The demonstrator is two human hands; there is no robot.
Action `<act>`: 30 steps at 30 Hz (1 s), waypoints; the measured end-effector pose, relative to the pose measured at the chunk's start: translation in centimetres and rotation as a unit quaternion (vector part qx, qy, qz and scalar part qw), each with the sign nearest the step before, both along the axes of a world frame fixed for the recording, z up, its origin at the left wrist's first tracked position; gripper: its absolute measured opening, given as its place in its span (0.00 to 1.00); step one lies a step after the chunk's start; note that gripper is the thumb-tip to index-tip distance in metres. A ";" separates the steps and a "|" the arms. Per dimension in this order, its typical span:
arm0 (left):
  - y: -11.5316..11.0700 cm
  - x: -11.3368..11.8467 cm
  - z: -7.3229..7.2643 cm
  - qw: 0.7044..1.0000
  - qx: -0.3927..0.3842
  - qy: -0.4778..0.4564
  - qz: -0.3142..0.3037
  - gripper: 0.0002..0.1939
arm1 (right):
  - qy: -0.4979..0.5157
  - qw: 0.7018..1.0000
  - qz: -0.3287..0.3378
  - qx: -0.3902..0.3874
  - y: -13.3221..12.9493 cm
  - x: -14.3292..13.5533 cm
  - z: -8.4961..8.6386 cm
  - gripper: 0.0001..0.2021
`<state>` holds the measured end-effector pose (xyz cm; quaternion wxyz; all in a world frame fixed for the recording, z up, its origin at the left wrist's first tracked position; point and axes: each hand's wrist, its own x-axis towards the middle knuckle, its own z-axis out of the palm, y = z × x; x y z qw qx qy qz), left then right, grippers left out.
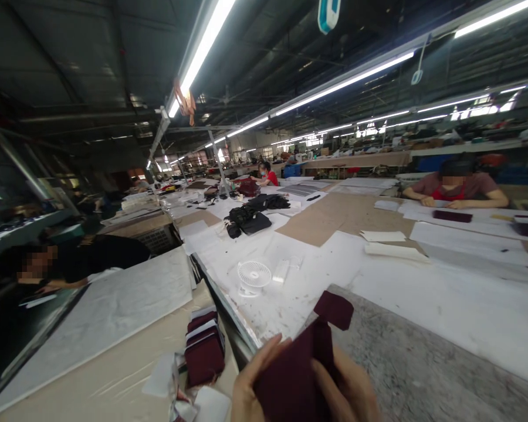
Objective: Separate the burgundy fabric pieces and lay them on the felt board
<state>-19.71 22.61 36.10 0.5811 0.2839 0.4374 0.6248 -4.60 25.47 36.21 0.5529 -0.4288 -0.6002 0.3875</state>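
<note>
A dark maroon fabric piece (286,375) is held up between my two hands at the bottom of the head view. My left hand (250,381) grips its left edge, with the fingertips at the upper corner. On the other side my right hand (349,384) has its fingers closed on the fabric, which looks folded or layered there. Just beyond, a smaller maroon piece (334,309) lies on the grey stained sheet (405,357). To the left sits a stack of maroon and white pieces (205,351), with white scraps (211,404) beside it.
A small white fan (254,278) and a white box-like device (281,271) stand on the white table. Farther back are a black fabric pile (249,220) and brown paper (334,217). Co-workers sit at the right (455,184), far middle (268,176) and left (92,255).
</note>
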 end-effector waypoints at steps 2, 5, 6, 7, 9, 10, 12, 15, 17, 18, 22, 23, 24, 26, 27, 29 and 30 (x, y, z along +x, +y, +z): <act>0.2 -0.1 0.2 0.997 -0.051 -0.063 -0.007 0.29 | -0.010 0.999 0.014 -0.029 0.6 0.4 0.2 0.15; 0.2 -0.3 0.9 0.985 -0.113 -0.129 -0.011 0.32 | -0.010 0.997 0.054 -0.055 1.6 1.2 0.7 0.15; 0.1 -0.3 1.2 0.983 -0.121 -0.138 -0.013 0.33 | -0.008 0.996 0.071 -0.057 1.8 1.5 0.8 0.15; 0.1 -0.2 1.6 0.981 -0.123 -0.147 -0.018 0.33 | -0.008 0.994 0.086 -0.059 1.9 1.6 1.0 0.16; 0.2 0.0 2.4 0.979 -0.119 -0.162 -0.026 0.33 | -0.021 0.992 0.109 -0.063 2.0 1.8 1.1 0.15; 0.3 0.2 2.8 0.979 -0.115 -0.168 -0.028 0.33 | -0.029 0.991 0.114 -0.062 2.0 1.7 1.1 0.15; 0.6 0.5 3.4 0.979 -0.106 -0.174 -0.025 0.31 | -0.034 0.993 0.098 -0.048 1.9 1.6 1.0 0.17; 0.9 0.6 3.8 0.978 -0.112 -0.176 -0.008 0.29 | -0.051 0.998 0.031 0.034 2.1 1.7 0.8 0.23; 0.7 0.6 4.0 0.977 -0.124 -0.173 0.001 0.30 | -0.074 0.989 -0.011 0.125 2.4 1.9 1.0 0.19; 0.6 0.5 4.1 0.977 -0.131 -0.170 0.003 0.30 | -0.086 0.983 -0.020 0.158 2.6 2.1 1.1 0.16; -0.2 0.4 4.2 0.977 -0.135 -0.165 -0.004 0.30 | -0.099 0.984 0.001 0.151 3.1 2.3 1.9 0.12; -0.3 0.3 4.1 0.977 -0.128 -0.168 -0.006 0.29 | -0.090 0.988 0.015 0.128 3.1 2.3 2.0 0.13; -0.5 0.2 4.1 0.978 -0.119 -0.173 -0.010 0.29 | -0.075 0.991 0.032 0.104 3.2 2.2 2.1 0.13; -0.6 -0.1 3.8 0.978 -0.105 -0.179 -0.018 0.28 | -0.038 0.996 0.064 0.059 3.1 1.9 2.2 0.15; -0.6 -0.2 3.6 0.978 -0.101 -0.178 -0.023 0.27 | -0.020 0.996 0.076 0.041 3.1 1.9 2.3 0.15; -0.7 -0.6 3.3 0.980 -0.096 -0.170 -0.029 0.27 | 0.002 0.996 0.088 0.015 3.0 1.8 2.3 0.17; -0.7 -0.7 3.2 0.981 -0.093 -0.165 -0.029 0.28 | 0.006 0.996 0.090 0.006 2.9 1.8 2.3 0.18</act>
